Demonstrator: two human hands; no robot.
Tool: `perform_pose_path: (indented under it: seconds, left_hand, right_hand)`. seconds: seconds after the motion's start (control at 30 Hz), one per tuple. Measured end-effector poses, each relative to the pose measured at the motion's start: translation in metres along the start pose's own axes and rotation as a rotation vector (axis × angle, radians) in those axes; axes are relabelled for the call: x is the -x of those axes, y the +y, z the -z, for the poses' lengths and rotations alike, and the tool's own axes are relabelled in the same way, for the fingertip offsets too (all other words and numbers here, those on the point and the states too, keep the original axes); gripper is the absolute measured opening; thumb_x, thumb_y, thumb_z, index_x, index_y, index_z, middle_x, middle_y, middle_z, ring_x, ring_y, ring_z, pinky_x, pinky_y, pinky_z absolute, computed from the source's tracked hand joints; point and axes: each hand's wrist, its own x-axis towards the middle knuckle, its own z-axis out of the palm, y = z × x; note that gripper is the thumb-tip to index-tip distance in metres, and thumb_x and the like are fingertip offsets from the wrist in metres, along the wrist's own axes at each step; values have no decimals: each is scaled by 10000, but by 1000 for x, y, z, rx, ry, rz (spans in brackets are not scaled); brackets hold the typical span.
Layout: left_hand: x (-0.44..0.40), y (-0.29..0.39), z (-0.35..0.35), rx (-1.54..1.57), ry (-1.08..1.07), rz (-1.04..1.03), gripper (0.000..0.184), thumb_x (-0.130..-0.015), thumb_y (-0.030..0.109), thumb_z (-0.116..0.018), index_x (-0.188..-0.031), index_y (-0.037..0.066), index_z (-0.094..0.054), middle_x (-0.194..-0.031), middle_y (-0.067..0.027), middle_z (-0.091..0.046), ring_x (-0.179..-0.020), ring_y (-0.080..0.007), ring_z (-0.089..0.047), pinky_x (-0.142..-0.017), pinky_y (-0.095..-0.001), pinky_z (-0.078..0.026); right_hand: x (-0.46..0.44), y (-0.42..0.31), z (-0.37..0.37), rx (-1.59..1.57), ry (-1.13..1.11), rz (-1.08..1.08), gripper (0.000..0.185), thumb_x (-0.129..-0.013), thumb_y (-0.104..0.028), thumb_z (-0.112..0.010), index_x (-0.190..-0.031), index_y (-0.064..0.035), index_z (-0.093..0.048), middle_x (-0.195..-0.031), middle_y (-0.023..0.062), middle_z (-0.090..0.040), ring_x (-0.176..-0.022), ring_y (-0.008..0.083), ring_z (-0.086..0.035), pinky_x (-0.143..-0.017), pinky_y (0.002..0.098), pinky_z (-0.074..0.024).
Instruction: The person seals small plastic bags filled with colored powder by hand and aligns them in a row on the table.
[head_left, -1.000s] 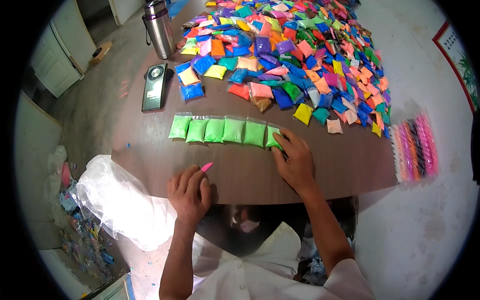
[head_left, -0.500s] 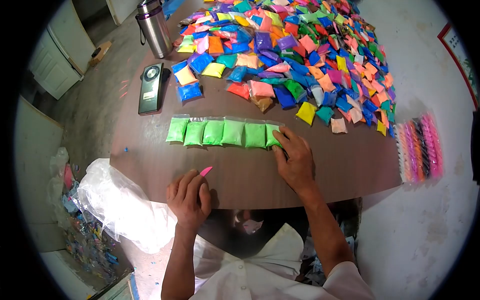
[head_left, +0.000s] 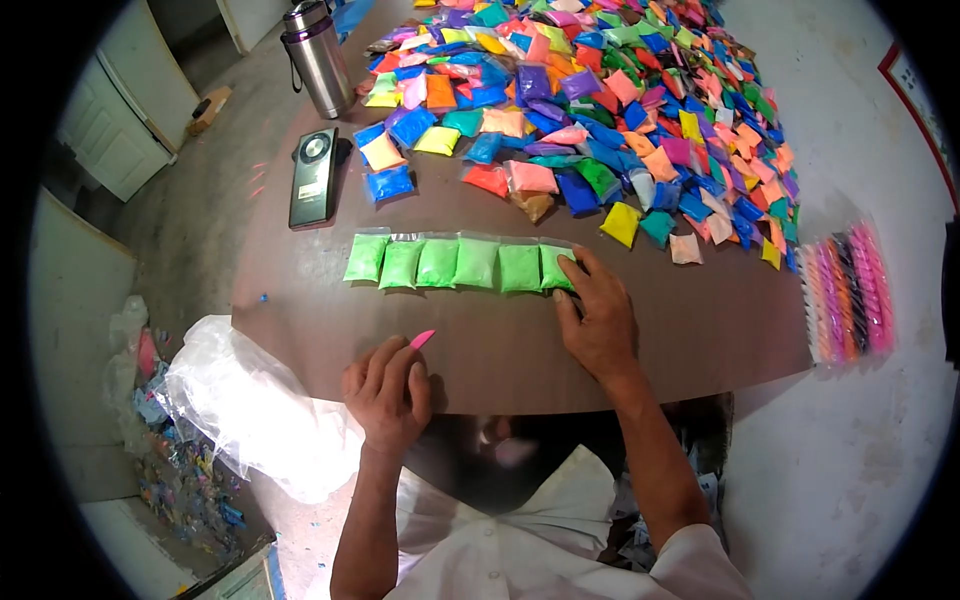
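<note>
Several small clear packets of bright green clay-like material (head_left: 478,263) lie side by side in a row across the table. My right hand (head_left: 603,315) is at the right end of that row, its fingers and thumb gripping the edge of the last green packet (head_left: 554,268). Near the table's front edge, my left hand (head_left: 388,392) is closed around a small pink pointed tool (head_left: 423,339). Only the tool's blade-like tip shows beyond the fingers; the rest is hidden in the hand.
A large heap of multicoloured packets (head_left: 600,130) covers the far side of the table (head_left: 480,350). At the left stand a steel thermos (head_left: 322,65) and a dark rectangular device (head_left: 314,180). A clear plastic bag (head_left: 260,400) hangs by the left edge; wrapped twisted sticks (head_left: 848,295) lie at the right.
The whole view has shifted slightly, so everything appears a little further right. Both hands keep about the same places relative to the green row and the table.
</note>
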Motion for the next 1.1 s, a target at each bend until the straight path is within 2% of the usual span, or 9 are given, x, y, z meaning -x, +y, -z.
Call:
perform_pose_path:
  seconds: [0.17, 0.27, 0.37, 0.47, 0.53, 0.63, 0.73, 0.83, 1.1]
  left_hand:
    - [0, 0, 1, 6, 2, 5, 164, -946, 138, -666, -1057, 66, -763, -1165, -108, -752, -1062, -336, -660, -955, -437, -505]
    - [1, -1, 0, 4, -1, 2, 166, -949, 144, -665, -1058, 66, -763, -1165, -106, -752, -1061, -335, -661, -955, -437, -505]
    - [1, -2, 0, -1, 0, 4, 167, -947, 142, -666, -1061, 66, -762, -1166, -106, -752, -1062, -334, -662, -953, -436, -506]
    - [1, -5, -1, -21, 32, -37, 176, -920, 160, -694, -1065, 88, -762, -1163, -80, -749, -1027, -277, -689, -915, -409, -488]
    - [0, -3, -1, -37, 28, -37, 172, -918, 162, -695, -1058, 87, -762, -1158, -77, -749, -1028, -271, -692, -919, -403, -484]
    - [-1, -3, -1, -25, 30, -34, 172, -914, 163, -698, -1054, 88, -762, -1156, -76, -749, -1031, -267, -695, -922, -398, -481]
    - [-1, -1, 1, 6, 18, -11, 184, -925, 140, -678, -1069, 64, -762, -1166, -105, -750, -1045, -319, -672, -951, -419, -497]
    - [-1, -3, 0, -18, 40, -33, 172, -909, 168, -706, -1049, 86, -762, -1152, -78, -749, -1036, -269, -695, -917, -400, -484]
    - [0, -4, 0, 18, 49, -13, 170, -908, 144, -698, -1058, 89, -759, -1151, -77, -748, -1023, -301, -679, -907, -414, -496]
  right_hand:
    - [1, -4, 3, -5, -10, -29, 471, -885, -139, -750, -1350, -95, -688, -1438, 155, -620, -1228, 378, -633, -1044, 480, -505]
    - [0, -7, 7, -14, -40, -54, 474, -879, -82, -758, -1348, -60, -688, -1474, 173, -602, -1307, 391, -609, -1077, 460, -501]
    - [0, -6, 6, 12, 53, 58, 417, -850, -105, -763, -1265, -80, -730, -1382, 152, -641, -1210, 364, -639, -1027, 470, -514]
    - [5, -9, 11, 16, 103, 182, 354, -831, -88, -768, -1185, -78, -759, -1252, 129, -684, -1137, 330, -654, -967, 456, -528]
    - [11, -12, 13, -12, 118, 261, 304, -814, -79, -775, -1117, -86, -769, -1131, 84, -704, -1060, 286, -657, -902, 438, -523]
    - [14, -21, 12, -75, -3, 357, 263, -818, -43, -759, -1080, -63, -768, -1085, 84, -705, -1009, 297, -667, -841, 428, -535]
    - [23, -35, 4, -40, -73, 337, 234, -818, -81, -783, -1051, -72, -773, -1060, 67, -701, -990, 289, -670, -834, 423, -526]
    - [19, -46, 7, -2, -84, 307, 225, -819, -129, -801, -1037, -79, -771, -1033, 56, -698, -960, 275, -671, -811, 421, -515]
    - [9, -96, -22, -3, -160, 287, 217, -864, -166, -766, -1068, -93, -773, -886, 55, -647, -832, 267, -639, -717, 406, -506]
